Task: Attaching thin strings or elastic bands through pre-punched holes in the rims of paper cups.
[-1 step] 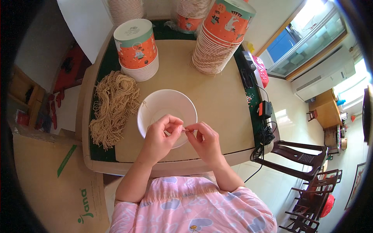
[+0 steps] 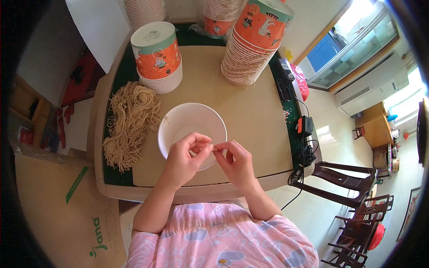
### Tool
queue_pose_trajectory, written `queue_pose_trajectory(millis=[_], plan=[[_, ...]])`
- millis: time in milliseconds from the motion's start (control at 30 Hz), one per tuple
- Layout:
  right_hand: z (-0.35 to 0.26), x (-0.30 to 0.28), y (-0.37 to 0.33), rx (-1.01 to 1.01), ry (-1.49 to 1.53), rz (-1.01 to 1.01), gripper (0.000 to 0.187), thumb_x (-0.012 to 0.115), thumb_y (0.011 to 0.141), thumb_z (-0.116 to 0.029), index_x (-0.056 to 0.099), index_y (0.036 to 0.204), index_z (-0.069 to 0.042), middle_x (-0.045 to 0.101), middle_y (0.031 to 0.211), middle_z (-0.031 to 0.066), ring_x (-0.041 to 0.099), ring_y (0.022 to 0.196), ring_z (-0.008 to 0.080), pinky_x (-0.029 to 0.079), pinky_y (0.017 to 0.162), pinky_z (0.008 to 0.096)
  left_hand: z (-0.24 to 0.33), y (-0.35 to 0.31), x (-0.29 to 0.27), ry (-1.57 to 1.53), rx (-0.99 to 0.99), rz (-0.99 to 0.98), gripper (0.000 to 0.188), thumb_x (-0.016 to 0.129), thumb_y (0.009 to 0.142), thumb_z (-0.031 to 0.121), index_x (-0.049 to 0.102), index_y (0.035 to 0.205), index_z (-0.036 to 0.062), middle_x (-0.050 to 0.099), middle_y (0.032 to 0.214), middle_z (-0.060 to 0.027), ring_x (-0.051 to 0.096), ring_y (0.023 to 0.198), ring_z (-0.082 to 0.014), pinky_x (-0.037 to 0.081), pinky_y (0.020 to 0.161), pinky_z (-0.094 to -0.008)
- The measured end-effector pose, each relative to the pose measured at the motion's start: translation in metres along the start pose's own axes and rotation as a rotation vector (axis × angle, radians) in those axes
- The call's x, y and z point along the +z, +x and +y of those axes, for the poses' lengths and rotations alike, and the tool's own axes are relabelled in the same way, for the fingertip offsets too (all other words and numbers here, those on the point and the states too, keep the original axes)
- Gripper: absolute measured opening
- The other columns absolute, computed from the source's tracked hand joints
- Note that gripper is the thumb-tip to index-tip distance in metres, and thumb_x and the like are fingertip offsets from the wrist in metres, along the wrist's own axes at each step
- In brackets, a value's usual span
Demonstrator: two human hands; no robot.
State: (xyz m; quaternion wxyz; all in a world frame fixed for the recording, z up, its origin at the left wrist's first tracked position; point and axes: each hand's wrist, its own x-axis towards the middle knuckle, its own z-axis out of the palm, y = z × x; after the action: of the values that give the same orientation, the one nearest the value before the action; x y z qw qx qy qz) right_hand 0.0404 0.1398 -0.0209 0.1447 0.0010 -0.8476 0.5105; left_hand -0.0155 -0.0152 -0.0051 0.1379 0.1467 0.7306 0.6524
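A heap of dry noodles (image 2: pixel 130 123) lies on the desk (image 2: pixel 250 116) at nine o'clock from the white bowl (image 2: pixel 190 120). Over the bowl's near rim, the left hand (image 2: pixel 185 156) and right hand (image 2: pixel 237 161) meet fingertip to fingertip, pinching something too tiny to make out. It seems best to keep that pinch soft and over the bowl, so anything dropped lands inside.

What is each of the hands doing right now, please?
Left hand: fingers pinched over the white bowl; what they grip is too small to tell.
Right hand: pinched likewise, fingertips meeting the left's.
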Motion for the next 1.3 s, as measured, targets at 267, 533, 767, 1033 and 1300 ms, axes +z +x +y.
queue_pose_trajectory(millis=[267,533,767,1033,1300], plan=[[-0.002,0.002,0.0,0.029,0.023,0.052,0.013,0.069,0.077,0.001,0.064,0.088,-0.005,0.062,0.077,0.001,0.045,0.054,0.0064,0.038,0.049,0.0216,0.001,-0.001,0.0,0.182,0.019,-0.041,0.014,0.065,0.086,0.012,0.062,0.094,0.0002,0.067,0.078,-0.0049,0.062,0.069,-0.0094,0.048,0.06,-0.0244],[0.0,0.002,0.0,0.036,0.027,0.071,0.01,0.069,0.078,0.0,0.062,0.085,-0.004,0.06,0.074,0.0013,0.045,0.053,0.0077,0.039,0.051,0.0224,-0.002,0.0,0.0,-0.001,-0.007,-0.012,0.015,0.062,0.087,0.007,0.062,0.101,0.0012,0.068,0.083,-0.0063,0.063,0.074,-0.0099,0.048,0.063,-0.0238],[0.003,0.003,-0.001,0.04,0.106,0.067,0.008,0.066,0.08,0.001,0.062,0.086,-0.002,0.059,0.073,0.0012,0.046,0.055,0.0061,0.039,0.051,0.0218,0.0,-0.001,0.002,0.077,-0.008,-0.052,0.026,0.06,0.085,-0.001,0.058,0.111,0.0017,0.067,0.084,-0.0076,0.065,0.078,-0.0135,0.05,0.067,-0.0252],[0.008,0.006,0.0,-0.037,0.105,0.058,0.01,0.065,0.084,-0.002,0.063,0.093,-0.002,0.058,0.074,0.0024,0.045,0.055,0.005,0.038,0.049,0.0217,0.003,0.0,0.003,0.072,-0.015,-0.035,0.029,0.06,0.085,-0.004,0.058,0.113,0.0043,0.068,0.084,-0.0069,0.065,0.079,-0.0128,0.05,0.066,-0.025],[0.007,0.005,-0.001,0.046,0.112,0.085,0.009,0.068,0.079,0.003,0.062,0.085,-0.001,0.058,0.074,0.0011,0.044,0.056,0.005,0.037,0.05,0.0203,0.003,-0.002,0.004,0.075,0.032,0.007,0.025,0.063,0.084,0.001,0.061,0.109,0.0036,0.069,0.086,-0.0054,0.064,0.076,-0.0101,0.048,0.063,-0.0235]])
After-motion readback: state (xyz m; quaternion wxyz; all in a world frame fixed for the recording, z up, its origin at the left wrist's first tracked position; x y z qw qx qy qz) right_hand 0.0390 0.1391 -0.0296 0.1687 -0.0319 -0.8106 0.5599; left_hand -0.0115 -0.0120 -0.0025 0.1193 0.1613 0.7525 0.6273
